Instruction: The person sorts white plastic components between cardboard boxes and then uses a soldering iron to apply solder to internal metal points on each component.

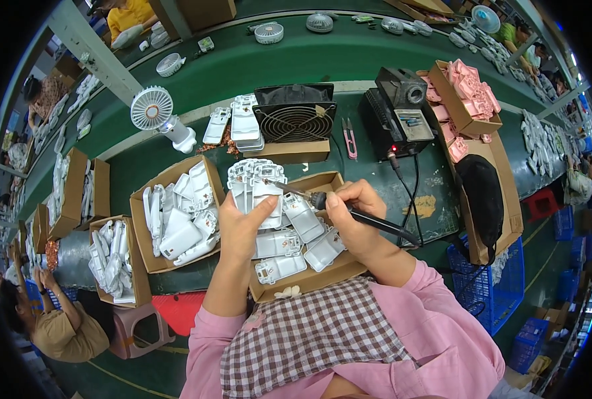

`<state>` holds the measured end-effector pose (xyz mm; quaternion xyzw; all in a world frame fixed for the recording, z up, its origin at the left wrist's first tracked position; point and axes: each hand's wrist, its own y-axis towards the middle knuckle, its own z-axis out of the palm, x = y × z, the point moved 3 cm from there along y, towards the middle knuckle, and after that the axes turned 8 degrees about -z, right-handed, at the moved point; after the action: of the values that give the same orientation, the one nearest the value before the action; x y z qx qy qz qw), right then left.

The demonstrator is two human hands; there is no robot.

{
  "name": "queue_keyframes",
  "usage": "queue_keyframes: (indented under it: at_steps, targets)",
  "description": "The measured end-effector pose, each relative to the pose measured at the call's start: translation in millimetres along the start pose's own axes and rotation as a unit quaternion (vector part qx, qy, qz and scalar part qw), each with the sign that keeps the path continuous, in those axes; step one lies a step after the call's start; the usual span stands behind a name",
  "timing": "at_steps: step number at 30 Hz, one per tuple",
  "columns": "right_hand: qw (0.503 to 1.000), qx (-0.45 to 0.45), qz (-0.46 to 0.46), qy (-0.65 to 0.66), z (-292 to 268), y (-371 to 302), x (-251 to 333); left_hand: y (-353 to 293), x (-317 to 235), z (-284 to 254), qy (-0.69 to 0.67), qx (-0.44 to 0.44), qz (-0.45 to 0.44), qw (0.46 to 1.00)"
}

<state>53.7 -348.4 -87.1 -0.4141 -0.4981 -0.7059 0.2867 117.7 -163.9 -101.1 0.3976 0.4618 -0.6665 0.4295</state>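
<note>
Just above the centre of the frame, the work in hand is well under way on a few white shells (257, 189), which the left hand (242, 226) is holding up over the table (435, 189); its thumb is pressing on their front, while its other fingers are mostly hidden behind them, so how those are set I cannot tell. The right hand (359, 209) is gripping a soldering iron (319, 200), its fingers clamped round the dark handle, and the thin tip is pointing left onto the upper part of the shells, though whether it is touching metal is too small to make out. This piece, then, is seemingly being soldered now and is not yet laid aside. Below it, at the lower centre, an open cardboard box (309, 287) is holding a loose layer of similar shells, and left of centre a second box (159, 263) is holding a fuller heap. Which box is keeping finished pieces and which waiting ones is not showing, but so many shells suggest a long batch, only partly handled. A short stack of shells (245, 123) is standing at the upper centre, beside a black fan (296, 121). At the upper right, the soldering station (384, 120) is showing a red light, so the iron is probably hot.
</note>
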Motion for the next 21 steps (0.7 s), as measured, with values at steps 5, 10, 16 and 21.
queue_keyframes:
  at_steps: [5,10,16,21]
  targets:
    - [1.0,0.017,-0.001,0.0,0.5,1.2,-0.2,0.0,0.8,1.2,-0.007,0.005,0.001,1.0]
    - [1.0,0.021,-0.019,-0.002,1.9,1.9,0.0,-0.1,1.0,0.8,-0.004,0.007,0.002,1.0]
    - [1.0,0.021,-0.02,0.006,2.7,2.1,-0.6,-0.9,-0.2,1.5,0.003,0.008,0.0,1.0]
    - [1.0,0.024,-0.002,0.005,3.5,1.9,-1.2,-0.3,1.4,-0.3,0.009,0.009,-0.004,1.0]
